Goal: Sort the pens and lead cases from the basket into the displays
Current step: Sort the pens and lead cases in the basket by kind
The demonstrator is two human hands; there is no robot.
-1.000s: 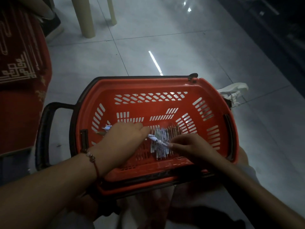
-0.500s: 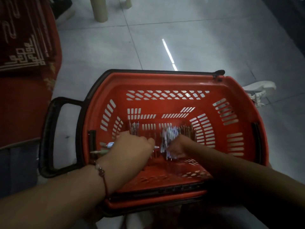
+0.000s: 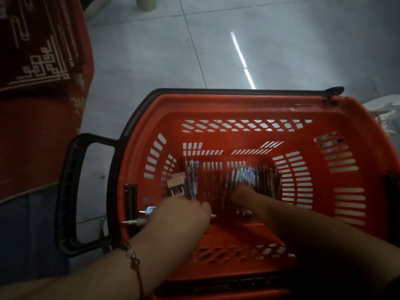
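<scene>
A red plastic basket (image 3: 249, 107) sits on my lap. On its floor lies a pile of pens (image 3: 251, 176), a few pens (image 3: 193, 176) further left, and small flat lead cases (image 3: 176, 185) beside them. My left hand (image 3: 181, 217) is inside the basket near its left wall and grips a bunch of pens (image 3: 140, 217) whose ends stick out leftward. My right hand (image 3: 244, 195) reaches into the pile of pens; its fingers are blurred and partly hidden among them.
The basket's black handle (image 3: 69, 191) folds out to the left. A red patterned cloth (image 3: 39, 61) hangs at the left. Grey tiled floor (image 3: 281, 50) lies beyond, with a pale furniture leg (image 3: 146, 3) at the top and something white (image 3: 383, 109) at the right.
The view has tilted down and closer to the basket. My left hand pulled back toward the near left corner with its pens, uncovering the lead cases. My right hand stays in the pile.
</scene>
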